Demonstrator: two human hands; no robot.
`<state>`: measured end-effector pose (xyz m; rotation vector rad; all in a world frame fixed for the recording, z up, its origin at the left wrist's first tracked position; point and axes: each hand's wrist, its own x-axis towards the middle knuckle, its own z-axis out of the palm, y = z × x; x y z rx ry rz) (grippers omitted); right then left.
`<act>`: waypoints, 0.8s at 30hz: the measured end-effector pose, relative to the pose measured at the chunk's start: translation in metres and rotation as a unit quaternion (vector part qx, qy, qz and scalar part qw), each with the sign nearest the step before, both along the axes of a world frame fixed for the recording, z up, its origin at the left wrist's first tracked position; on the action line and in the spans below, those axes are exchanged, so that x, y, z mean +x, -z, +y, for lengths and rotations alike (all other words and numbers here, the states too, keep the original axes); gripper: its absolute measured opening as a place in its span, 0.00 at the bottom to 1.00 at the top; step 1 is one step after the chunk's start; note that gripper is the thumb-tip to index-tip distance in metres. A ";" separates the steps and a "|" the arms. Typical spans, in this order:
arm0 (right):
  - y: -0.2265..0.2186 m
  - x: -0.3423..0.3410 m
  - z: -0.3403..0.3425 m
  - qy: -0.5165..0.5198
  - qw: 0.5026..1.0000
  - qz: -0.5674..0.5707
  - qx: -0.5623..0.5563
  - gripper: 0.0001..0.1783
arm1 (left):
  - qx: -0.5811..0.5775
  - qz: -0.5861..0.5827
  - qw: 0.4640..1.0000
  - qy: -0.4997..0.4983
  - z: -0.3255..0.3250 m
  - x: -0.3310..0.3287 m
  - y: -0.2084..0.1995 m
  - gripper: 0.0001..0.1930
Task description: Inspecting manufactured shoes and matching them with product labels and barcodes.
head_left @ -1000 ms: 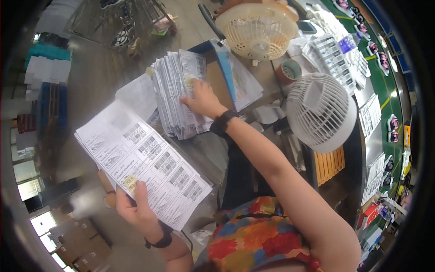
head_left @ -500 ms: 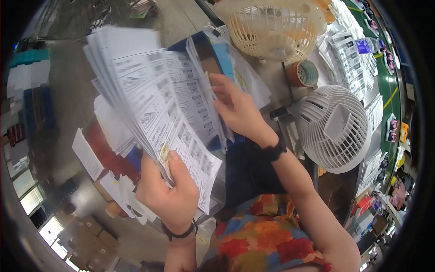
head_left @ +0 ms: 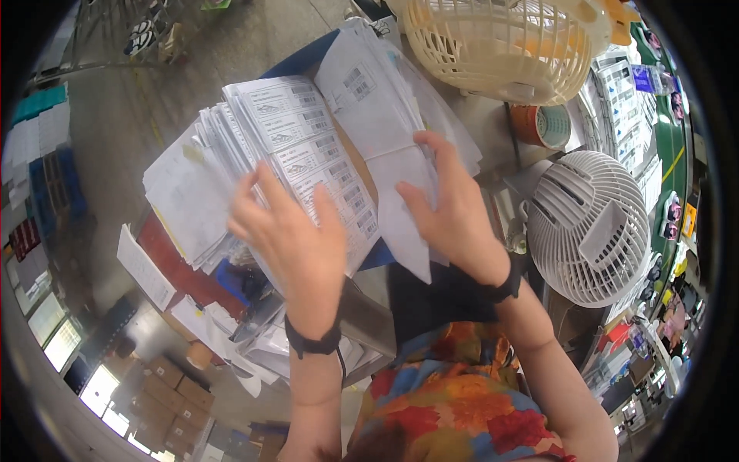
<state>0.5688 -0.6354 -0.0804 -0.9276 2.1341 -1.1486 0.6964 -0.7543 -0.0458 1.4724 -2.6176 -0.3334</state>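
My left hand (head_left: 289,242) is blurred, its fingers apart, over the near left side of a thick stack of printed label sheets (head_left: 296,127). It holds nothing that I can see. The stack lies in a blue bin (head_left: 296,58), beside a bundle of white paper sheets (head_left: 369,100) with a band round it. My right hand (head_left: 462,223) touches that bundle's right edge, thumb and forefinger spread apart. Its other fingers are partly hidden. Left of the label sheets lie more loose white papers (head_left: 181,189).
A cream fan (head_left: 500,50) stands at the far right, a white fan (head_left: 589,227) nearer. Between them is an orange tape roll (head_left: 543,125). Printed sheets (head_left: 620,92) lie beside a green conveyor belt (head_left: 673,162) at right. Cartons (head_left: 165,400) sit on the floor at lower left.
The label sheets my left hand held up have been let go and now lie in the bin. The left hand has risen. The white bundle has tipped open to the right.
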 end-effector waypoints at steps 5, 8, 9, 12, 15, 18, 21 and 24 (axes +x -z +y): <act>0.001 0.008 -0.012 -0.009 0.996 0.092 -0.014 0.33 | -0.025 -0.034 0.999 0.018 -0.002 0.012 0.014 0.32; -0.007 0.006 -0.012 -0.006 0.998 0.056 0.029 0.34 | -0.027 -0.040 0.998 0.030 0.000 0.010 0.010 0.31; -0.010 0.006 -0.013 -0.006 0.997 0.067 0.046 0.33 | -0.020 -0.042 0.998 0.032 0.001 0.009 0.008 0.30; -0.001 0.009 -0.012 -0.004 0.996 0.072 0.054 0.30 | -0.009 -0.041 0.998 0.042 0.003 0.009 0.009 0.30; 0.000 0.008 -0.013 -0.013 0.995 0.082 0.048 0.28 | 0.009 -0.034 0.999 0.036 0.004 0.009 0.005 0.30; -0.001 0.006 -0.012 -0.024 0.994 0.091 0.058 0.24 | -0.027 -0.064 0.997 0.042 0.009 0.003 0.001 0.29; -0.005 0.002 -0.012 -0.035 0.994 0.086 0.054 0.18 | 0.016 -0.075 0.991 0.106 0.019 -0.010 -0.012 0.30; -0.005 -0.004 -0.014 -0.053 0.996 0.043 0.054 0.18 | 0.383 0.189 0.896 0.120 0.030 -0.014 -0.001 0.38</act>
